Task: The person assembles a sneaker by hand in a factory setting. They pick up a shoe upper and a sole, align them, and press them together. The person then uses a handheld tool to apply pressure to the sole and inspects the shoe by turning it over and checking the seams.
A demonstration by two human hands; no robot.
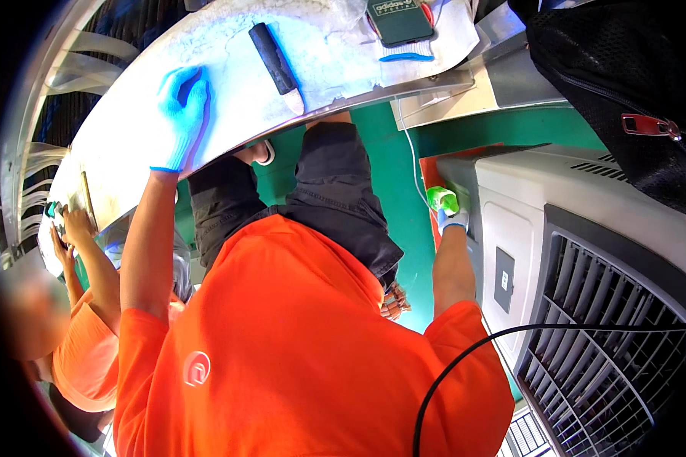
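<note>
My left hand point(181, 126), in a white and light-blue work glove, rests on the white worktable point(229, 99). Its fingers curve, with a gap between thumb and forefinger and nothing visible in it. To the right of that hand lies a thick black stick point(270, 59) with a pale tapered tip near the table edge. Out to my right, below table height, my right hand point(455, 221) is closed on a bright green crinkled packet point(442, 199). That hand is gloved too, and its fingers are partly hidden. What the packet contains cannot be made out.
A dark flat phone-like case point(400, 23) lies on a white and blue cloth point(408, 53). At right stands a grey machine point(511, 206) with a grille point(594, 335); above it hangs a black mesh bag point(617, 91). A black cable point(511, 331) crosses. A co-worker's hands point(72, 228) are at left.
</note>
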